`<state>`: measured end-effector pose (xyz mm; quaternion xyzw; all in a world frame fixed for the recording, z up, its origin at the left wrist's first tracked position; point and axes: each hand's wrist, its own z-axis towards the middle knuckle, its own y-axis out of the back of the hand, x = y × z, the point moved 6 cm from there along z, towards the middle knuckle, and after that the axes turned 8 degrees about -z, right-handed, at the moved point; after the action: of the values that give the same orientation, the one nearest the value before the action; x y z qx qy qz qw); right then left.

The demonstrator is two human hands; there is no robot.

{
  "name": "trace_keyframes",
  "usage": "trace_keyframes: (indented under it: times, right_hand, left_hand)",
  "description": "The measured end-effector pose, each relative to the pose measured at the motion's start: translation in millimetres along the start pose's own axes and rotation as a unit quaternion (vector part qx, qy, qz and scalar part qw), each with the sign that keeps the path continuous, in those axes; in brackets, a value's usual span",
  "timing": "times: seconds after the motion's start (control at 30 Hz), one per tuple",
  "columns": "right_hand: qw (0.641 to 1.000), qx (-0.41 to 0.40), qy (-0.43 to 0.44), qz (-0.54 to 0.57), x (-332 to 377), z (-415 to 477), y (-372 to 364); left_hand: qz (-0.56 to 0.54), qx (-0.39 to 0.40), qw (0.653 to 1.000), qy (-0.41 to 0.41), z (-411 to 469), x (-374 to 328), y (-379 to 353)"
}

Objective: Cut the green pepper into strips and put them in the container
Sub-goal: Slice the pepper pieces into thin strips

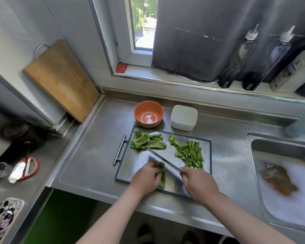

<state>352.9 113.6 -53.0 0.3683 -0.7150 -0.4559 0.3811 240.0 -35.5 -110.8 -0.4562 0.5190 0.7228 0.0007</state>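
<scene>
on the near part of the cutting board (139, 161) i have the left hand (145, 178) curled over a long pepper piece (162, 175), its fingers gripping it, while the right hand (199, 185) has its fingers wrapped round the handle of the knife (163, 159), whose blade slants across the board's middle just beside that piece. cut strips (190, 154) lie heaped at the board's right side and uncut pieces (147, 141) at its far left corner. the white container (183, 118) sits on the worktop (88, 155) just behind the board, beside an orange bowl (148, 113).
</scene>
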Motion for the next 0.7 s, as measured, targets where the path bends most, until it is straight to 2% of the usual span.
trace_keyframes:
  times: [0.1,0.23,0.37,0.5,0.7]
  right_hand:
    - [1.0,0.01,-0.003,0.008,1.8,0.1,-4.3]
    - [1.0,0.028,0.008,0.006,6.1,-0.2,-9.6]
    - [0.999,-0.006,0.023,-0.025,9.3,-5.7,-6.4]
    - [0.998,-0.015,0.055,-0.041,13.2,-15.4,-3.5]
    - [0.995,-0.01,0.061,-0.083,17.7,-21.9,-2.9]
  left_hand:
    - [-0.023,0.018,1.0,0.009,-6.8,2.4,-3.8]
    - [0.01,0.0,0.997,-0.073,-13.6,0.5,-3.6]
    - [0.056,0.024,0.99,-0.126,-10.4,-1.5,-10.1]
    - [0.073,0.04,0.987,-0.134,-7.9,-0.9,-13.2]
    - [0.065,-0.001,0.989,-0.135,-8.2,-7.5,-14.4]
